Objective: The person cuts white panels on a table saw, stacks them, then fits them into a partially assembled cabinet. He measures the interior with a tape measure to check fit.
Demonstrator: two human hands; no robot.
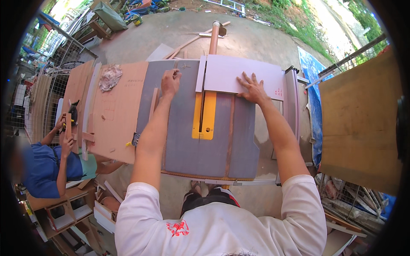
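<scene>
Pale lilac-white flat board [243,74] lies on the far part of the grey table-saw top [188,141], just beyond the yellow blade insert plate [208,117], with a narrow strip of the same pale board [200,73] beside its left edge. Spread flat with open fingers, the right hand [253,88] presses on the board's near edge, gripping nothing. Curled closed, the left hand [171,81] rests on the table top well left of the strip, near a thin wooden stick [153,104]; whether it holds anything I cannot tell.
</scene>
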